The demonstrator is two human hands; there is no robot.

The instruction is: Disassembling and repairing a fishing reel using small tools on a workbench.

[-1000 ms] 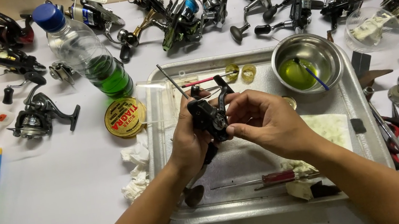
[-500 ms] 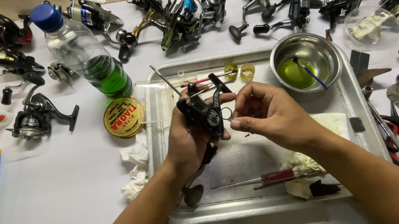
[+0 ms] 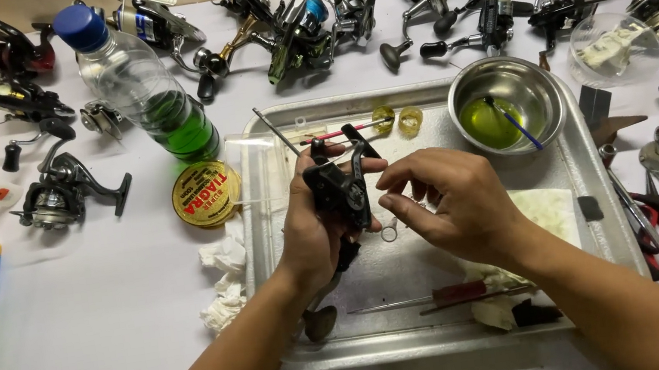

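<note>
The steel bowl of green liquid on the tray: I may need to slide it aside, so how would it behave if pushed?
The steel bowl is round-bottomed and shallow, so it would probably rock. Its green liquid would likely slosh, though it sits low. The blue stick leaning inside could shift. On the smooth metal tray it should slide easily.

One metal tray (image 3: 601, 196), one steel bowl (image 3: 464, 95), one bottle (image 3: 136, 88) (green liquid), two small yellow cups (image 3: 396, 119).

The right hand (image 3: 454, 205) has been drawn back from the black fishing reel body (image 3: 339, 188), against which it was closed a second ago. The reel has been tilted slightly within the left hand (image 3: 315, 231).
</note>
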